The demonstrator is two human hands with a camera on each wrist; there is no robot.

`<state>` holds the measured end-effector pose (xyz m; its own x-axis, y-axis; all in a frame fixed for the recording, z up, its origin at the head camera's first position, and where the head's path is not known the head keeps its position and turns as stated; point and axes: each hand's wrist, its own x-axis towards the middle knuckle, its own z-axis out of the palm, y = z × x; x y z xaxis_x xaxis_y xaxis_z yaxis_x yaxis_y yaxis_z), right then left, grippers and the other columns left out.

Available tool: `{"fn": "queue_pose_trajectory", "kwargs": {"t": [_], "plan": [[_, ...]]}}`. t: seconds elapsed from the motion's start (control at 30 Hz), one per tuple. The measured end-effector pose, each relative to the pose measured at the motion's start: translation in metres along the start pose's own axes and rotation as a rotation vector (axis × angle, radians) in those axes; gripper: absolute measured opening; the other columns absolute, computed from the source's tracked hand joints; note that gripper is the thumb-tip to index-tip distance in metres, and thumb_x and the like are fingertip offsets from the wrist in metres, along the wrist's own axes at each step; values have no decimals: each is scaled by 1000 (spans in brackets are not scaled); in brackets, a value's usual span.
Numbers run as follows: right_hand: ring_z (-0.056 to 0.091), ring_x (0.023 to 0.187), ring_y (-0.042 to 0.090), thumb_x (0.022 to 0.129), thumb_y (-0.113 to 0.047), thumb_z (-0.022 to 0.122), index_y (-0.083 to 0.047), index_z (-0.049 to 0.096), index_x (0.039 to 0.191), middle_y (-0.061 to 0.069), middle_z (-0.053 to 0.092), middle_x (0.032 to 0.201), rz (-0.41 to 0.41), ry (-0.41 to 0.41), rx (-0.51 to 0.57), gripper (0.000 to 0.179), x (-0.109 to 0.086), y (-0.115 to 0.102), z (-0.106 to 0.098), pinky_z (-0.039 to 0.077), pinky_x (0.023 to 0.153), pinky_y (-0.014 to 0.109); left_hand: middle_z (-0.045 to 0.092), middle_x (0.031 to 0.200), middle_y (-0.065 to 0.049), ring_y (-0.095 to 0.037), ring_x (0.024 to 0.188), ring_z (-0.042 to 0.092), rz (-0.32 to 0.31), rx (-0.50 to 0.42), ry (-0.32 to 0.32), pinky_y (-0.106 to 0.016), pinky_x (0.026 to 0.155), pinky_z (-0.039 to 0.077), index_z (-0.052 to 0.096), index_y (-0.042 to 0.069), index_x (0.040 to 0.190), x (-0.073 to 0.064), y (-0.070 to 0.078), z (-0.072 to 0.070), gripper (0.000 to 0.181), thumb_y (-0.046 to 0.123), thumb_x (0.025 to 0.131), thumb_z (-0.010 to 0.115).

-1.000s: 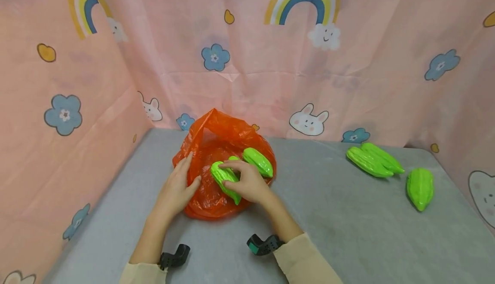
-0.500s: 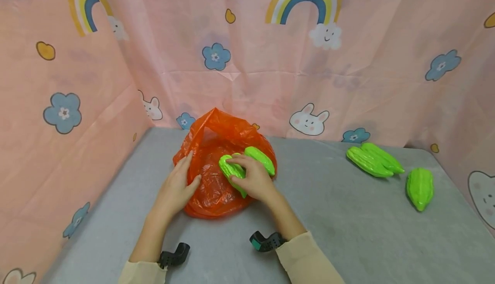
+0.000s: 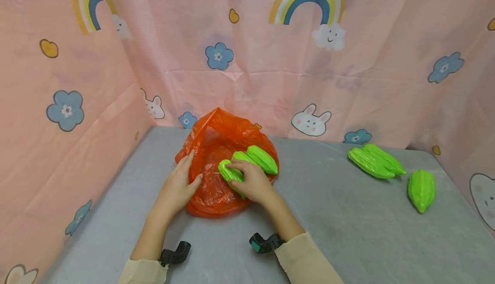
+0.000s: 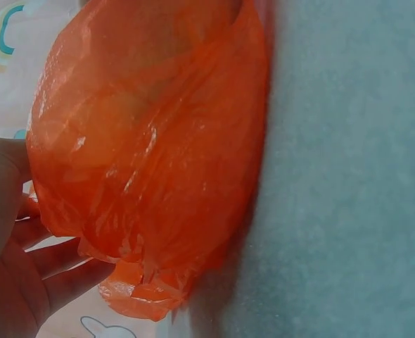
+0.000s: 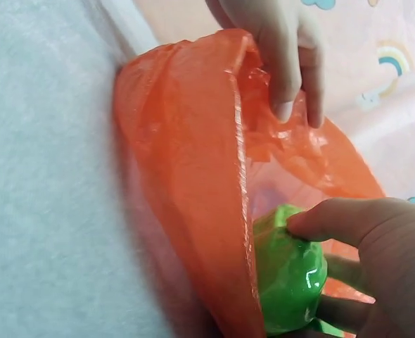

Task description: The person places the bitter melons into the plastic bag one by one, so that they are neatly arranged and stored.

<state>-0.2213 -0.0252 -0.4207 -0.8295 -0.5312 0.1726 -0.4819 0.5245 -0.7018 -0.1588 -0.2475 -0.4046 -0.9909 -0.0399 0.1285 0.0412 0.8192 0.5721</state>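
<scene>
Nearest, at the bottom edge of the head view, two beige sleeves are cut off by the frame, and a small black wrist camera is worn just beyond each cuff. On the grey table, left of centre, an orange-red plastic bag is set with its mouth gaping. The bag's left rim is touched by the left hand, whose fingers are held loosely extended, the thumb spread apart from them; in the left wrist view, some of these fingers are partly hidden by the bag. By the right hand, a glossy green ridged gourd is gripped between thumb and fingers, inside the bag's mouth and right of its middle. Just beyond it, two more gourds are laid slantwise within the bag, the farther one near the upper right rim. Well apart, at the right of the head view, a single green gourd is laid with its pointed tip turned toward the bottom edge. Slightly farther back and to its left, a touching pair of gourds is seen, tips turned rightward. Farthest, the upper frame is filled by a pink backdrop printed with rainbows, blue flowers and rabbits.
</scene>
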Motion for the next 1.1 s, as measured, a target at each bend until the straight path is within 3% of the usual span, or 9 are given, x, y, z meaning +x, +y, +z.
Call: {"fn": "queue_pose_trajectory", "kwargs": {"t": [0.2, 0.6, 0.8, 1.1], "plan": [[56, 136, 30, 90, -18, 74, -10, 69, 130, 12, 63, 141, -12, -25, -57, 41, 0, 5, 3, 45, 115, 48, 35, 161, -21, -43, 145, 41, -2, -2, -6, -63, 117, 35, 22, 5, 161, 0, 1, -1, 76, 24, 99, 62], [58, 135, 31, 90, -18, 75, -10, 71, 128, 12, 64, 140, -14, 5, -50, 39, 0, 5, 3, 46, 114, 48, 34, 162, -20, -43, 146, 40, -4, 0, -7, -64, 117, 35, 22, 6, 162, -1, 0, 0, 76, 25, 99, 60], [60, 132, 32, 91, -18, 74, -9, 71, 127, 14, 66, 137, -42, 37, -47, 36, -1, 2, -5, 49, 111, 48, 34, 162, -19, -42, 145, 41, -7, -4, -13, -64, 117, 35, 21, 7, 162, 0, 2, -1, 77, 25, 99, 61], [68, 117, 27, 91, -20, 74, -9, 72, 125, 8, 71, 128, 17, 110, 4, 35, -6, 2, -28, 57, 98, 46, 35, 162, -21, -43, 145, 42, -2, 8, -9, -63, 117, 35, 21, 6, 162, -1, 2, 1, 77, 24, 99, 62]]}}
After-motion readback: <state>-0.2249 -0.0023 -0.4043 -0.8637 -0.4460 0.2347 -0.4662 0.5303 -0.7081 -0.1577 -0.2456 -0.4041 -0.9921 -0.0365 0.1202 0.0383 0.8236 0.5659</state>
